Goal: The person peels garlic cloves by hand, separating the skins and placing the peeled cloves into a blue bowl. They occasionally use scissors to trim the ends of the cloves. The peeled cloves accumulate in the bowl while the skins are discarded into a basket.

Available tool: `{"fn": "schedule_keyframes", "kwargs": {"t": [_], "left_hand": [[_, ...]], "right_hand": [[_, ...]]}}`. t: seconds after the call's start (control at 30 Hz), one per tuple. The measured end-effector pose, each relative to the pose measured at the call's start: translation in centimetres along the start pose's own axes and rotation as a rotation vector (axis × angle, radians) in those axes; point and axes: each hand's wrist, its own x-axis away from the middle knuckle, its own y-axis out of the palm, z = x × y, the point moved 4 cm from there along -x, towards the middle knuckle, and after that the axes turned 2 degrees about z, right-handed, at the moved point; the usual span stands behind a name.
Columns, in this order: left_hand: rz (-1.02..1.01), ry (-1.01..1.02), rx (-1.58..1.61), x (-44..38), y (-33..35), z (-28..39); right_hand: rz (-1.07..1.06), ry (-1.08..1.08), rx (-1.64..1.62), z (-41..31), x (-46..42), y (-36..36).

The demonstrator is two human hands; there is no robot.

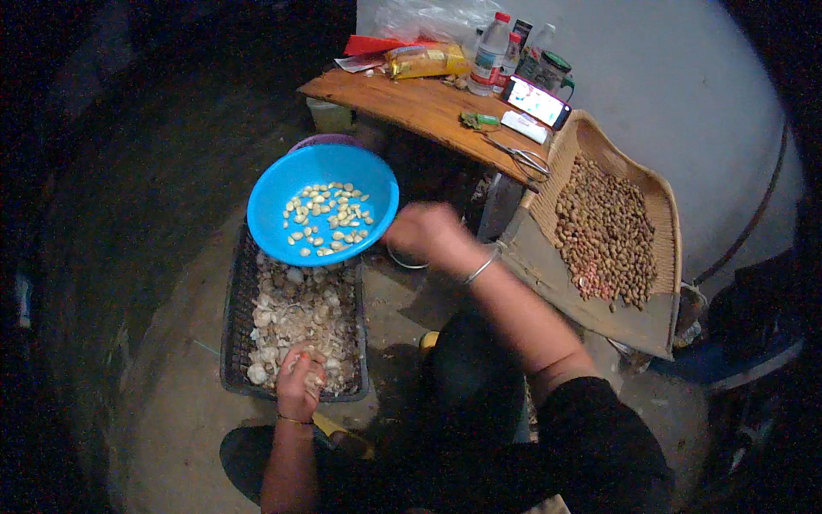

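Observation:
My left hand (pixel 298 380) is over the near end of a black plastic crate (pixel 228 360), its fingers curled around some pale garlic (pixel 313 381). Unpeeled garlic bulbs and loose papery skins (pixel 302 315) fill the crate. A blue plastic basin (pixel 270 193) with peeled garlic cloves (pixel 336 244) spread over its bottom rests above the crate's far end. Just right of the basin's rim is my right hand (pixel 427 234), blurred by motion; whether it holds anything is not clear. Beneath it shows a curved pale rim (pixel 406 262), mostly hidden.
A wooden table (pixel 411 96) bears plastic bottles (pixel 490 54), a yellow packet (pixel 427 61), a lit phone (pixel 536 101) and scissors (pixel 521 155). To the right, a woven winnowing basket (pixel 664 212) holds unshelled peanuts (pixel 603 225), with some pink kernels. A yellow shoe (pixel 428 339) shows by my knee.

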Motion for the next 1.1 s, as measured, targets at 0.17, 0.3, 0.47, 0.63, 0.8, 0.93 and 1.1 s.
{"fn": "schedule_keyframes", "kwargs": {"t": [0.17, 0.3, 0.47, 0.63, 0.8, 0.93, 1.1], "left_hand": [[-0.024, 0.016, -0.080, -0.1, 1.9, -0.4], [0.086, -0.021, -0.116, 0.4, 0.9, 0.7], [0.139, -0.026, -0.149, 0.1, 1.1, 0.4], [0.163, -0.022, -0.280, 0.2, 0.4, 0.3], [0.079, -0.081, -0.032, 0.2, 1.2, 0.4], [0.222, 0.025, -0.110, -0.1, 1.3, 0.8], [0.267, 0.173, -0.591, 0.3, 1.6, 1.5]], "right_hand": [[-0.459, -0.058, -0.576, -10.3, 4.7, 12.0], [-0.468, -0.032, -0.673, -10.8, 4.4, 13.8], [-0.430, -0.116, -0.648, -9.7, 4.6, 14.7], [-0.410, -0.121, -0.489, -10.4, 4.8, 14.5], [-0.542, 0.146, -0.952, -9.5, 5.0, 16.4], [-0.720, 0.609, -1.365, -9.2, 6.0, 18.3], [-0.653, 0.669, -1.354, -9.2, 6.6, 18.6]]}}
